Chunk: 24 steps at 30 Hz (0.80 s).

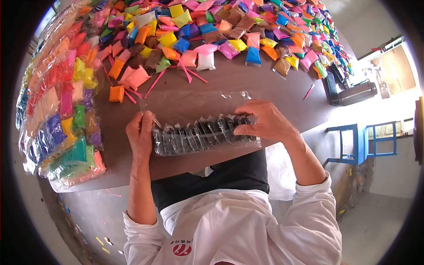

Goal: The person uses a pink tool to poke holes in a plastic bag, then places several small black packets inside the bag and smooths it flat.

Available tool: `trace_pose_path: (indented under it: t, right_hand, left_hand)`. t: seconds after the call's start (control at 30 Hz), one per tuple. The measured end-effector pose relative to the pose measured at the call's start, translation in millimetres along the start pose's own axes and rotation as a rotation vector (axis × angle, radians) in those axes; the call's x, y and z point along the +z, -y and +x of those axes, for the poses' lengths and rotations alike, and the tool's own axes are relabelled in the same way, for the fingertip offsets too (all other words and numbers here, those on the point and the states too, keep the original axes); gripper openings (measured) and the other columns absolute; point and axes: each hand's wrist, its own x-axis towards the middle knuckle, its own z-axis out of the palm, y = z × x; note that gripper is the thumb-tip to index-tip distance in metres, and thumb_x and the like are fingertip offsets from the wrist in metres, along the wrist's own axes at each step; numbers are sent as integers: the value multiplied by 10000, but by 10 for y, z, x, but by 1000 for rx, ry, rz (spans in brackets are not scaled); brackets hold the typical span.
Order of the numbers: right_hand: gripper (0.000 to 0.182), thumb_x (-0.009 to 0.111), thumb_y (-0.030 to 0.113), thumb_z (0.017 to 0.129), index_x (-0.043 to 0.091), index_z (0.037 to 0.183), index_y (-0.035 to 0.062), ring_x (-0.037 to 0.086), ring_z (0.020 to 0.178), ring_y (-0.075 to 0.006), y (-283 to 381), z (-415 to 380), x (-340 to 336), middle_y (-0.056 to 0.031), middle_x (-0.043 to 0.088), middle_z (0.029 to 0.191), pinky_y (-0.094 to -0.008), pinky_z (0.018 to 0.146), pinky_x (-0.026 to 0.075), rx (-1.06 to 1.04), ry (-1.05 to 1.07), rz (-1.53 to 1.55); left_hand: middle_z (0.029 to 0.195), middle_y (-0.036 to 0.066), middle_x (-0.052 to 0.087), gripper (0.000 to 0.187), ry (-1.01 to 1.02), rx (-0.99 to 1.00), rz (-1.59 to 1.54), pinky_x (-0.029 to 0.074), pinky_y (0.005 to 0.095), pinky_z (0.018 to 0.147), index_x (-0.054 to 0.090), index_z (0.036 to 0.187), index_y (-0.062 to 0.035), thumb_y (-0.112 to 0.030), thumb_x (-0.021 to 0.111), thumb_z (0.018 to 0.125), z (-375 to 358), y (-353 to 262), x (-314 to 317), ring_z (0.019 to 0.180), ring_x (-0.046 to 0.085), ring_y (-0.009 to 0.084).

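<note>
A clear plastic bag (185, 104) lies across the table's near edge in front of me. Inside it, a row of black packets (196, 136) stands side by side along the lower part, while the upper flap of film is flat. My left hand (140, 130) pinches the bag's left edge between thumb and fingers. At the other end, my right hand (267, 120) is closed round the bag's right side, its thumb and fingers against the last black packets. Part of that end is hidden by the hand.
A large heap of small colourful packets (207, 37) covers the table's far side. Filled clear bags of coloured packets (66, 110) are stacked at left. Pink strips (157, 84) lie on the brown table (282, 95). A dark flask (357, 92) and a blue stool (360, 143) are at right.
</note>
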Motion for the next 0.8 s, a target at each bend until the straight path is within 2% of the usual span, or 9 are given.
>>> trace_pose_path:
  t: [0.07, 0.17, 0.27, 0.37, 0.47, 0.57, 0.67, 0.8]
  right_hand:
    - [598, 794, 531, 721, 704, 990, 3, 654, 871, -349, -67, -20, 21, -152, 677, 900, -407, 783, 516, 22, 62, -60]
    - [580, 787, 535, 721, 711, 924, -3, 646, 846, -348, -59, -50, 27, -140, 670, 843, -411, 762, 514, 27, 31, -48]
    - [621, 792, 547, 704, 702, 974, -4, 645, 874, -350, 18, -10, -61, -144, 677, 914, -421, 785, 513, 101, 154, -169]
    - [646, 796, 551, 701, 689, 1024, 1, 634, 929, -346, 123, 25, -57, -139, 672, 987, -429, 812, 504, -54, 0, -128]
    - [646, 839, 503, 679, 679, 1087, 29, 632, 952, -310, 214, 78, 66, -125, 656, 1044, -393, 808, 526, -127, -47, -89]
    - [655, 842, 503, 679, 677, 1096, 25, 627, 998, -323, 179, 118, 192, -134, 654, 1067, -399, 888, 505, -165, 46, -135]
    - [719, 824, 535, 669, 666, 1145, 20, 604, 1062, -335, 165, 150, 154, -147, 642, 1108, -415, 924, 485, 27, 247, -75]
    - [750, 823, 527, 668, 644, 1205, 34, 576, 1139, -339, 272, 159, 125, -155, 632, 1187, -417, 968, 468, -19, 172, -90]
  left_hand:
    - [708, 6, 563, 282, 2, 1, -15, 394, 237, 616, 638, 839, 22, -210, 575, 987, 6, 7, 2, 670, 496, 67]
    - [714, 10, 557, 293, 21, -31, 7, 392, 236, 637, 644, 830, 18, -219, 569, 986, -8, -26, -13, 679, 498, 73]
    - [714, 11, 559, 293, 23, -28, 28, 397, 237, 641, 642, 824, 16, -219, 571, 984, -2, 21, -24, 681, 503, 76]
    - [716, 11, 560, 294, 17, -15, 40, 398, 238, 643, 642, 823, 13, -223, 573, 983, 6, 34, -29, 683, 504, 78]
    - [716, 10, 562, 294, 11, -15, 37, 399, 238, 645, 643, 822, 11, -226, 574, 983, 4, 24, -23, 684, 505, 78]
    - [718, 10, 565, 296, 16, -28, 22, 400, 236, 647, 643, 820, 12, -228, 577, 980, -1, 24, -24, 687, 506, 79]
    - [718, 9, 567, 301, 13, -23, 38, 400, 236, 647, 642, 817, 12, -236, 583, 977, 1, 21, -25, 686, 507, 79]
    - [713, 6, 567, 308, 12, -37, 68, 403, 237, 643, 640, 812, 14, -243, 588, 973, -8, -19, -25, 683, 507, 80]
